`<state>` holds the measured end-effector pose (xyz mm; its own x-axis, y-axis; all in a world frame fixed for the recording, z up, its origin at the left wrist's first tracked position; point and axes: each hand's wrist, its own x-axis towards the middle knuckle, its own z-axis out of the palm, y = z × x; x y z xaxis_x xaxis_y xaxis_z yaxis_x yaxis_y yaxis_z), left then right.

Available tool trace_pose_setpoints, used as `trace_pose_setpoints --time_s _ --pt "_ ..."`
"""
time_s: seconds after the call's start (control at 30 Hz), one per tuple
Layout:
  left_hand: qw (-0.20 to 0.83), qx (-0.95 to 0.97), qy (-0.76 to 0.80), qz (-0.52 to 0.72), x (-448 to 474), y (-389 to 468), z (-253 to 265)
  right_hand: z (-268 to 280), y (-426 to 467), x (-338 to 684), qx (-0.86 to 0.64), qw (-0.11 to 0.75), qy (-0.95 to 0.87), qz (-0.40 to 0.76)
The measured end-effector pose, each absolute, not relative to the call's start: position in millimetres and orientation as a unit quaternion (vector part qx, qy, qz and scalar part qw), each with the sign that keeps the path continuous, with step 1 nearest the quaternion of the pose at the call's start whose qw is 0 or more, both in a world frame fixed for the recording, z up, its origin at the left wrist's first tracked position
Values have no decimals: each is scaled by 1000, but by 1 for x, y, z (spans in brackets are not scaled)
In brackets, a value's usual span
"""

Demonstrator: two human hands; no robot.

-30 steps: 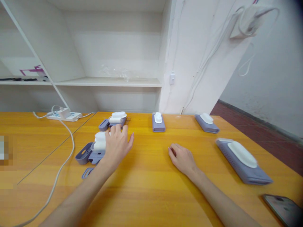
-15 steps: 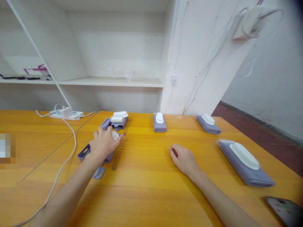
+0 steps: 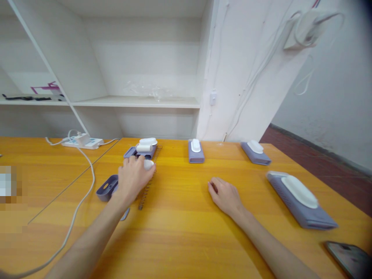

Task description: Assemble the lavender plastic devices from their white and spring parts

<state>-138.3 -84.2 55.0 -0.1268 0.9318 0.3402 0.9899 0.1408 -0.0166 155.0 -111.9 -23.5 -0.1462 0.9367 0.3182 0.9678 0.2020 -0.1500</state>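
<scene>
My left hand (image 3: 135, 176) has its fingers curled round a smooth white rounded piece (image 3: 149, 164); whatever is under the palm is hidden. Beside the wrist lies an open grey-purple plastic shell (image 3: 107, 188). A small flat purple part (image 3: 125, 214) pokes out below the forearm. Along the hand's right side runs a thin metal coil (image 3: 144, 195). Just beyond the fingers stands a purple case with a white oval top (image 3: 148, 141) and a white cylinder (image 3: 144, 148) on it. My right hand (image 3: 226, 195) rests on the wood, loosely closed, with no object visible in it.
More purple cases with white oval tops stand at the back middle (image 3: 196, 157), back right (image 3: 257, 157) and right (image 3: 302, 203). A phone (image 3: 350, 257) lies at the lower right. A white cable (image 3: 83, 205) runs from the power strip (image 3: 87, 142) down the left side.
My left hand has shifted right with the white piece, uncovering more of the open shell and covering more of the coil and the small flat part. My right hand has stayed still.
</scene>
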Motion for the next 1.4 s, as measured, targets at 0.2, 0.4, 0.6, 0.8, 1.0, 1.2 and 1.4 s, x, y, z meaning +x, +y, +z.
trace_pose_setpoints --time_s 0.2,0.4,0.6,0.8,1.0,1.2,1.4 --pt "79 -717 -682 -119 -77 -92 45 -22 -114 155 -630 174 -756 -45" --pt "40 -774 -617 -138 -34 -96 16 -24 -113 156 -625 179 -758 -55" --pt "40 -792 -587 -161 -30 -91 6 -25 -113 157 -623 181 -759 -54" --pt "55 -785 -593 -174 -57 -83 29 -24 -113 157 -626 176 -758 -55" --pt "79 -678 -730 -41 -124 -61 48 -23 -114 157 -625 177 -758 -58" --pt "31 -639 -767 42 -158 -52 45 -25 -114 157 -627 178 -756 -52" --pt "20 -640 -767 49 -160 -51 42 -25 -114 157 -626 178 -757 -53"
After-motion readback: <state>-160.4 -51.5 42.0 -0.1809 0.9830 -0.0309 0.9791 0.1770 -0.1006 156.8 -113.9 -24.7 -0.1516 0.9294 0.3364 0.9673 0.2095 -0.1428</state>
